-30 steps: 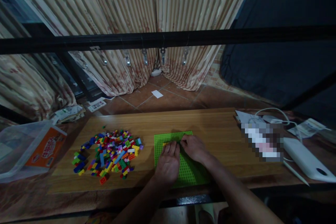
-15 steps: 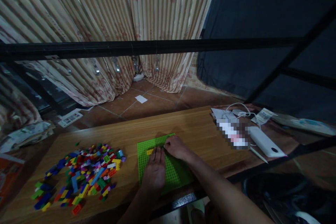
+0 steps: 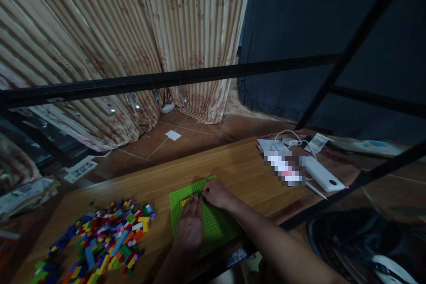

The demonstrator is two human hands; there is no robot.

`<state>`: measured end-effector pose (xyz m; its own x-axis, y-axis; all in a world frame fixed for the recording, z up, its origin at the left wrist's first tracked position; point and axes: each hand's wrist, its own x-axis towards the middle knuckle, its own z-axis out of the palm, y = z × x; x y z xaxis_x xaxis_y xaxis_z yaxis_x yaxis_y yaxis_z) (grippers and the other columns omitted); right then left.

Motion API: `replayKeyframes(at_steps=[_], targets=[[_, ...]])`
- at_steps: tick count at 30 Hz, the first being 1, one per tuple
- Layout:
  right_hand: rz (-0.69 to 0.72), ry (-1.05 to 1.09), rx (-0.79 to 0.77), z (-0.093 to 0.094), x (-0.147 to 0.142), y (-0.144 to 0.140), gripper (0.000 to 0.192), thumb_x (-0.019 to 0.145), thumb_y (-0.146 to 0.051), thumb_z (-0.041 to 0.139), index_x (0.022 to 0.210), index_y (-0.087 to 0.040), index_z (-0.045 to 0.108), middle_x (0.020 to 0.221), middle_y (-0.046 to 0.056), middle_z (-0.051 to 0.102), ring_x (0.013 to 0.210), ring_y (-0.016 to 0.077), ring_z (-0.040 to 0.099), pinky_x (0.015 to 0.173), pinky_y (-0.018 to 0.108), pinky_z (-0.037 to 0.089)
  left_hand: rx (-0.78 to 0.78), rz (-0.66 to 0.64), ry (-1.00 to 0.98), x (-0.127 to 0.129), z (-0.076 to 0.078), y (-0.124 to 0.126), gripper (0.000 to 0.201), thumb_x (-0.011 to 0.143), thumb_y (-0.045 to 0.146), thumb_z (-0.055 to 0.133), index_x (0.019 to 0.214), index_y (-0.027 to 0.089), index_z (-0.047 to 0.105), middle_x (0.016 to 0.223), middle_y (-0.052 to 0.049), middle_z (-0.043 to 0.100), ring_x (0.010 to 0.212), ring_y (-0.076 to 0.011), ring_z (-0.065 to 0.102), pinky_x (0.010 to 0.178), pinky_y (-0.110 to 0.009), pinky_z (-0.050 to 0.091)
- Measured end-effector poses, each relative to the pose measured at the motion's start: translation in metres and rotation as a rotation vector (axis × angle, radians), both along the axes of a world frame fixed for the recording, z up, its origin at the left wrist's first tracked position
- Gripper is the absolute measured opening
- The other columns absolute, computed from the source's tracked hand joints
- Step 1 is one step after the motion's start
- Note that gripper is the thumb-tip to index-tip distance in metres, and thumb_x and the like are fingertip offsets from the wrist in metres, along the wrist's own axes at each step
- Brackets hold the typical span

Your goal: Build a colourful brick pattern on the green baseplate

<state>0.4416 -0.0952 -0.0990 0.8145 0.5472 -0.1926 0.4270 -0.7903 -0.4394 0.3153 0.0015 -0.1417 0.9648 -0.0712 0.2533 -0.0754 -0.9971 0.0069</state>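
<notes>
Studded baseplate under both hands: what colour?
Bright green studded baseplate, plain in the head view.

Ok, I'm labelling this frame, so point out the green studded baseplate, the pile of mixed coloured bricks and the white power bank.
green studded baseplate [image 3: 218,227]: head view, bare studs right of the hands.
pile of mixed coloured bricks [image 3: 100,242]: head view, middle of the heap.
white power bank [image 3: 322,174]: head view, top face.

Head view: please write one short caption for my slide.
Both hands, left hand and right hand, rest on a green baseplate beside a brick pile.
</notes>
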Motion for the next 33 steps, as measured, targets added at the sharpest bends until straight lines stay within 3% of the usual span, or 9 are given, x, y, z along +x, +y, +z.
replayKeyframes(at_steps=[4,12,15,20,28,33], targets=[[0.022,0.009,0.003,0.001,-0.001,0.001,0.026,0.076,-0.012,0.050,0.082,-0.016,0.075,0.088,0.009,0.074,0.083,0.0177,0.067,0.070,0.021,0.045,0.042,-0.048,0.017,-0.004,-0.002,0.009,0.060,0.074,0.006,0.036,0.133,0.007,0.048,0.136,-0.015,0.050,0.127,-0.0232,0.047,0.103,-0.037,0.041],[-0.018,0.012,-0.003,0.005,-0.007,0.003,0.025,0.078,-0.018,0.052,0.090,-0.015,0.074,0.094,0.011,0.073,0.089,0.0207,0.067,0.074,0.025,0.047,0.059,0.061,0.153,-0.001,0.000,0.005,0.064,0.074,0.004,0.034,0.137,0.010,0.045,0.138,-0.012,0.049,0.130,-0.0215,0.043,0.106,-0.037,0.037],[-0.023,0.015,0.000,0.003,-0.007,0.004,0.026,0.081,-0.022,0.051,0.092,-0.016,0.073,0.098,0.011,0.072,0.093,0.0208,0.066,0.076,0.026,0.047,0.038,0.110,0.189,-0.002,-0.002,0.004,0.064,0.076,0.006,0.034,0.138,0.017,0.044,0.141,-0.009,0.046,0.131,-0.0224,0.042,0.109,-0.046,0.031],[-0.044,0.027,0.005,0.001,-0.006,0.005,0.025,0.082,-0.027,0.052,0.092,-0.017,0.073,0.098,0.010,0.072,0.095,0.0205,0.065,0.078,0.027,0.046,0.080,0.124,0.066,-0.004,-0.015,0.004,0.062,0.075,0.006,0.034,0.133,0.020,0.050,0.136,-0.010,0.051,0.126,-0.0284,0.045,0.106,-0.063,0.024],[-0.046,0.041,0.020,0.005,-0.006,0.002,0.023,0.082,-0.029,0.053,0.088,-0.018,0.073,0.093,0.009,0.073,0.090,0.0200,0.066,0.073,0.026,0.045,0.044,0.124,0.060,-0.005,-0.007,-0.002,0.063,0.075,0.006,0.033,0.133,0.021,0.050,0.137,-0.009,0.050,0.125,-0.0305,0.045,0.100,-0.069,0.028],[-0.027,0.065,0.029,0.005,-0.002,0.000,0.019,0.081,-0.031,0.057,0.083,-0.019,0.073,0.086,0.006,0.073,0.084,0.0171,0.066,0.068,0.023,0.044,0.029,0.172,0.068,-0.003,-0.018,-0.005,0.063,0.077,0.005,0.032,0.136,0.021,0.047,0.138,-0.009,0.049,0.126,-0.0294,0.044,0.102,-0.067,0.026]])
